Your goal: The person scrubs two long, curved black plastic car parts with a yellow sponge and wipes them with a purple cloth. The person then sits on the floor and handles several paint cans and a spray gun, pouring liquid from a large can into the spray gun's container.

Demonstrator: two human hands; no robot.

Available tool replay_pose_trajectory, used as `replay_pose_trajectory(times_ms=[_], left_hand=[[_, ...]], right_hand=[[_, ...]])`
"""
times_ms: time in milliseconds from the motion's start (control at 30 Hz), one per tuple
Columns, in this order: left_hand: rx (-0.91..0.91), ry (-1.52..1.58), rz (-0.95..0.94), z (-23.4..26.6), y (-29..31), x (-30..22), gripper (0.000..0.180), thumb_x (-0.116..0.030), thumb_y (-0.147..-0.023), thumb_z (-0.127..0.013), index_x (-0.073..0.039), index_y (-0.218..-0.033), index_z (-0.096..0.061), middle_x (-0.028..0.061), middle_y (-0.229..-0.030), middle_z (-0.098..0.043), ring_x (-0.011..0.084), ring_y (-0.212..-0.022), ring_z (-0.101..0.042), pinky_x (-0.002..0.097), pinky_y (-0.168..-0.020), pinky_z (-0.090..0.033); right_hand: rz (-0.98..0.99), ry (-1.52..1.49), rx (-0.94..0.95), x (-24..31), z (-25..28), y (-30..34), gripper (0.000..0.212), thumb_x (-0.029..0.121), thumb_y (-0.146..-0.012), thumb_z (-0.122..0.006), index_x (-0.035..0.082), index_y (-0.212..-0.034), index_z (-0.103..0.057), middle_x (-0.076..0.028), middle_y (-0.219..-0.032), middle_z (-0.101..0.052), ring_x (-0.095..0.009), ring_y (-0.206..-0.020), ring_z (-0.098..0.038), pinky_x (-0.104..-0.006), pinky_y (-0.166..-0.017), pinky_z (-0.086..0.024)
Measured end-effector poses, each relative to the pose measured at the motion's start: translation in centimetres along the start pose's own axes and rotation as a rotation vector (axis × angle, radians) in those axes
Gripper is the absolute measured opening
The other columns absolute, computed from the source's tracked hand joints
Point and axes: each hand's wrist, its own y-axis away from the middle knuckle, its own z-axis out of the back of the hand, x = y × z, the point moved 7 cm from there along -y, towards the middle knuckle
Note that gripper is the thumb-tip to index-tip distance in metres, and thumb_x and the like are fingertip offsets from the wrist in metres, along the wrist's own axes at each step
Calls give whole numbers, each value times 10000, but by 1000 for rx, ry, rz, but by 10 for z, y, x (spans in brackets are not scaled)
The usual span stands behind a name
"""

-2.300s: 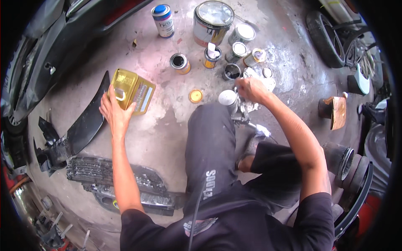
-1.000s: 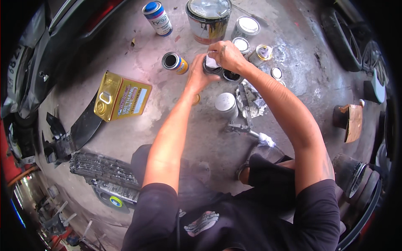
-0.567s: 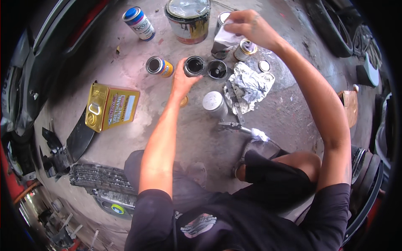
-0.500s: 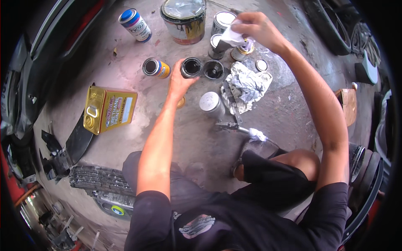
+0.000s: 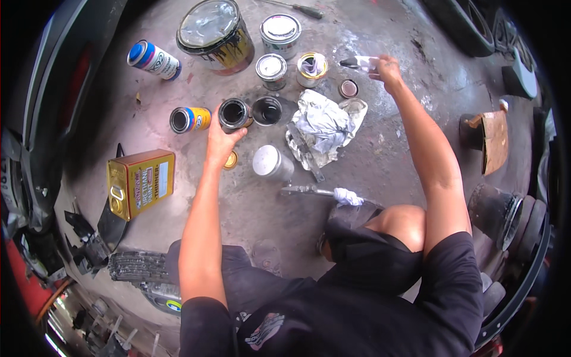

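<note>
My left hand (image 5: pixel 222 141) is wrapped around an open paint can (image 5: pixel 235 114) with dark contents, standing on the floor. Touching or nearly touching its right side is an open cup (image 5: pixel 267 112) that is dark inside. My right hand (image 5: pixel 389 72) is out to the right above the floor, its fingers closed on a white, cone-like piece (image 5: pixel 364 61) with a blackened tip, perhaps paper. Left of that piece stands an open can (image 5: pixel 313 66) with a crumpled white cloth in its mouth. A small round lid (image 5: pixel 348 88) lies below it, near a crumpled rag (image 5: pixel 324 122).
A yellow-blue can (image 5: pixel 189 120) and gold thinner tin (image 5: pixel 143 181) stand on the left. At the back are a blue-capped can (image 5: pixel 154 60), a drip-stained bucket (image 5: pixel 217 38) and two lidded cans (image 5: pixel 281 34). A grey-white container (image 5: pixel 272 163) and a spray gun (image 5: pixel 315 191) are nearer me.
My right hand has swung right, carrying the white piece away from above the cans. My left hand still holds the paint can. The whole view has shifted, moving the floor items leftward.
</note>
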Motion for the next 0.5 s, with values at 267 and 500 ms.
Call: replay_pose_trajectory(times_ms=[267,500], left_hand=[[-103,299,100,35,61,-176,550,74,-898,-643,7,-1420,-483,137,-1215,-619,182,-990,-677,314,-819,-596],[24,37,-455,33,137,-528,368,11,-914,-622,21,-1273,-545,176,-1111,-668,269,-943,-712,357,-731,-615]], right_hand=[[695,733,-254,67,-21,-46,415,303,-948,-680,56,-1281,-680,-202,-1072,-742,-345,-987,-722,-453,-868,-572],[1040,398,73,270,-210,47,350,335,-943,-687,76,-1175,-730,-202,-1067,-749,-382,-1009,-720,-463,-898,-574]])
